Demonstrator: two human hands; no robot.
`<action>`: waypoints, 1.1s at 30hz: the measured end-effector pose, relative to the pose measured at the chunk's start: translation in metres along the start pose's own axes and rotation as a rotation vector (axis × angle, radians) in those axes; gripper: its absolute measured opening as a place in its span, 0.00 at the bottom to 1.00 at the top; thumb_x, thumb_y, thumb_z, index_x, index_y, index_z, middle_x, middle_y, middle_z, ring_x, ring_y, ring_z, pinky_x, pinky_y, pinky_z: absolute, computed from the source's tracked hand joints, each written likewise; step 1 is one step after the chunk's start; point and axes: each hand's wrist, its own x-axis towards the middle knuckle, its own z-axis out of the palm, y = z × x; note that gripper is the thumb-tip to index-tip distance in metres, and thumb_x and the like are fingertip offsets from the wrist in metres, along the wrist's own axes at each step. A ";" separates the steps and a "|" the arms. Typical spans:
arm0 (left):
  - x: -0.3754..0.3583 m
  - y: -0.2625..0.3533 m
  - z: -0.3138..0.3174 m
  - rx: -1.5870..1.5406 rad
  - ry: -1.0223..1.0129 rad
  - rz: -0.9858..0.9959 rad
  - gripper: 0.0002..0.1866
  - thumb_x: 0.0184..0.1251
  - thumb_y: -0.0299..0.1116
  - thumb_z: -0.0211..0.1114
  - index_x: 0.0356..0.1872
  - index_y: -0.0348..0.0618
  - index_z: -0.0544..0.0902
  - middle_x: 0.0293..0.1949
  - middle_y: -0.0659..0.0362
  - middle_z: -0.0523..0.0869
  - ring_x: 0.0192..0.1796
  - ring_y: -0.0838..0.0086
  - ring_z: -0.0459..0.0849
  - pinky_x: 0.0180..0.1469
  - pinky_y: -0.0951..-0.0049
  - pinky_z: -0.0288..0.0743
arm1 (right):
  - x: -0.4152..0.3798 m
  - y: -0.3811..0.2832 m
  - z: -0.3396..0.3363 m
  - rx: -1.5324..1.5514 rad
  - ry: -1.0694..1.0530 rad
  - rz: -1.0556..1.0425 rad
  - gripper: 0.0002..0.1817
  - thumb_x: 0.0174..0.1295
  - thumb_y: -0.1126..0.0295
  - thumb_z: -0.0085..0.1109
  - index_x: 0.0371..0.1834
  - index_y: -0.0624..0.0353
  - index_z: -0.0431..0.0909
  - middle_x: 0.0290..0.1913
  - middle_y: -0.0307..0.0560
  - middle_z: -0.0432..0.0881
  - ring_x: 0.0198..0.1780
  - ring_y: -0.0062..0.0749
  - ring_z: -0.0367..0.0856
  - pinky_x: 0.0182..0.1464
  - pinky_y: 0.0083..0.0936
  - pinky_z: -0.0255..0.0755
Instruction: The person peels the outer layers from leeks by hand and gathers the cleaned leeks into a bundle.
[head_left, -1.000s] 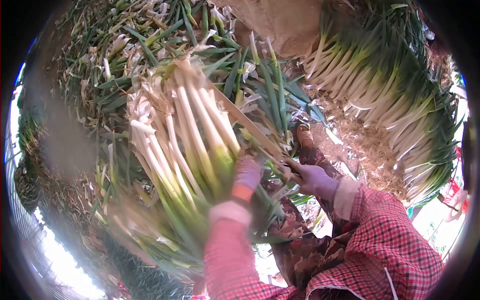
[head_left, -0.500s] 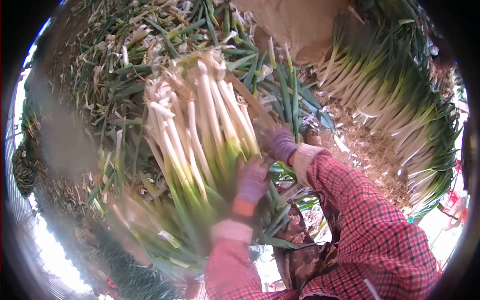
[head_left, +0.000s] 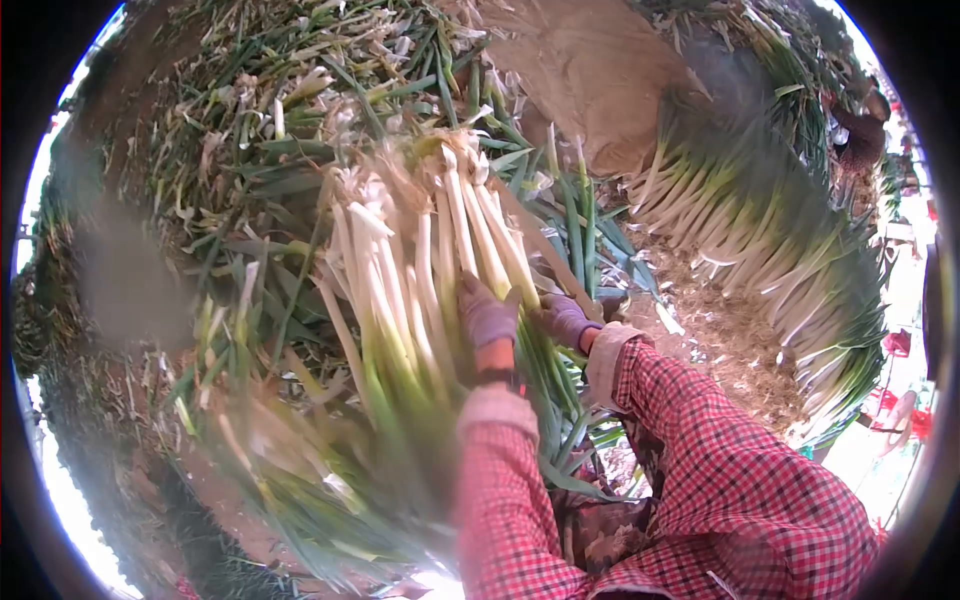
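A thick bunch of green onions (head_left: 395,300) lies in front of me, white stalks and roots toward the top, green leaves toward the bottom. My left hand (head_left: 488,312), in a purple glove, rests on the white stalks at the right part of the bunch. Its fingers point up, with thumb and fingers apart. Beside the bunch's right edge is my right hand (head_left: 566,318), also gloved. Its fingers are curled at the outermost stalks, near a long flat strip (head_left: 545,248); what they hold is partly hidden.
Loose leaves and trimmings (head_left: 250,130) cover the pile at the upper left. At the right a long row of green onions (head_left: 750,235) lies on brown soil (head_left: 740,350). A brown sheet (head_left: 600,75) is at the top. Another person (head_left: 860,135) shows at the far upper right.
My left hand has moved up from the green part onto the white stalks. My right hand has shifted slightly down and right. The bunch appears lower and further right as the view shifted.
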 end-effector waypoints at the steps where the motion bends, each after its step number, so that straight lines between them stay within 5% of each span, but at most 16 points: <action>1: 0.008 0.012 0.003 0.047 0.006 -0.037 0.55 0.50 0.52 0.74 0.74 0.38 0.54 0.68 0.38 0.66 0.70 0.49 0.66 0.72 0.61 0.60 | -0.011 -0.008 -0.010 0.003 -0.015 -0.001 0.20 0.58 0.55 0.62 0.44 0.61 0.83 0.37 0.58 0.85 0.41 0.45 0.85 0.45 0.38 0.76; 3: 0.019 0.032 -0.008 0.027 -0.047 -0.173 0.57 0.48 0.52 0.75 0.75 0.40 0.51 0.69 0.38 0.65 0.69 0.50 0.68 0.70 0.62 0.63 | -0.037 -0.028 -0.032 0.013 -0.046 -0.009 0.21 0.57 0.54 0.63 0.43 0.61 0.84 0.36 0.57 0.85 0.39 0.42 0.86 0.44 0.36 0.77; 4: 0.022 0.033 -0.011 -0.013 -0.062 -0.189 0.57 0.48 0.52 0.75 0.74 0.40 0.51 0.69 0.38 0.65 0.69 0.50 0.68 0.69 0.62 0.65 | -0.039 -0.014 -0.034 0.131 -0.006 0.030 0.24 0.56 0.52 0.64 0.41 0.66 0.82 0.30 0.52 0.84 0.33 0.32 0.83 0.38 0.31 0.75; 6: 0.025 0.009 0.010 -0.009 -0.007 -0.089 0.55 0.48 0.50 0.75 0.73 0.39 0.53 0.65 0.38 0.70 0.64 0.48 0.74 0.64 0.60 0.70 | -0.050 0.010 -0.031 0.105 -0.029 0.018 0.24 0.55 0.52 0.64 0.43 0.62 0.83 0.34 0.53 0.85 0.35 0.36 0.85 0.40 0.32 0.77; 11: -0.012 0.012 -0.013 -0.185 -0.228 -0.234 0.42 0.44 0.44 0.75 0.62 0.38 0.68 0.54 0.40 0.79 0.56 0.48 0.80 0.61 0.57 0.72 | -0.042 0.019 -0.022 0.062 -0.077 -0.001 0.24 0.53 0.53 0.65 0.45 0.61 0.83 0.40 0.55 0.86 0.42 0.40 0.85 0.48 0.33 0.75; 16: -0.054 -0.009 -0.009 -0.160 -0.147 -0.182 0.37 0.40 0.42 0.77 0.54 0.37 0.73 0.48 0.41 0.83 0.51 0.48 0.82 0.57 0.59 0.75 | -0.029 0.023 -0.004 0.436 -0.074 -0.027 0.35 0.53 0.54 0.65 0.63 0.59 0.69 0.48 0.61 0.82 0.53 0.50 0.81 0.55 0.38 0.72; 19: -0.023 0.019 -0.022 -0.210 -0.180 -0.139 0.37 0.40 0.42 0.77 0.53 0.37 0.72 0.47 0.41 0.83 0.50 0.48 0.83 0.55 0.59 0.76 | 0.002 0.023 0.013 0.244 0.232 -0.351 0.35 0.54 0.56 0.64 0.65 0.58 0.66 0.50 0.62 0.81 0.53 0.50 0.81 0.54 0.37 0.73; 23: 0.013 0.010 0.003 -0.134 -0.263 -0.204 0.40 0.36 0.41 0.80 0.53 0.37 0.71 0.46 0.42 0.84 0.47 0.53 0.85 0.52 0.63 0.78 | 0.024 0.001 0.002 0.419 -0.110 -0.011 0.38 0.51 0.61 0.69 0.66 0.56 0.66 0.48 0.57 0.83 0.48 0.41 0.83 0.51 0.32 0.75; 27: 0.022 -0.010 0.015 -0.288 -0.330 -0.283 0.44 0.29 0.37 0.82 0.54 0.35 0.71 0.46 0.46 0.85 0.46 0.62 0.85 0.48 0.66 0.80 | 0.035 0.008 0.010 0.651 -0.214 -0.084 0.31 0.49 0.67 0.72 0.59 0.58 0.75 0.44 0.49 0.84 0.44 0.34 0.82 0.48 0.30 0.76; 30: 0.014 0.006 0.001 -0.277 -0.360 -0.285 0.44 0.33 0.34 0.81 0.57 0.33 0.71 0.47 0.50 0.85 0.46 0.64 0.84 0.47 0.68 0.81 | 0.041 0.010 0.011 0.420 -0.276 0.076 0.24 0.47 0.73 0.71 0.51 0.59 0.80 0.43 0.46 0.84 0.40 0.33 0.82 0.45 0.28 0.76; 33: -0.031 0.001 -0.001 -0.629 -0.225 -0.148 0.42 0.35 0.32 0.79 0.58 0.35 0.71 0.47 0.52 0.84 0.45 0.66 0.84 0.46 0.68 0.81 | -0.024 0.018 -0.029 0.982 -0.408 0.054 0.22 0.45 0.78 0.69 0.48 0.59 0.82 0.42 0.44 0.84 0.38 0.32 0.82 0.43 0.27 0.76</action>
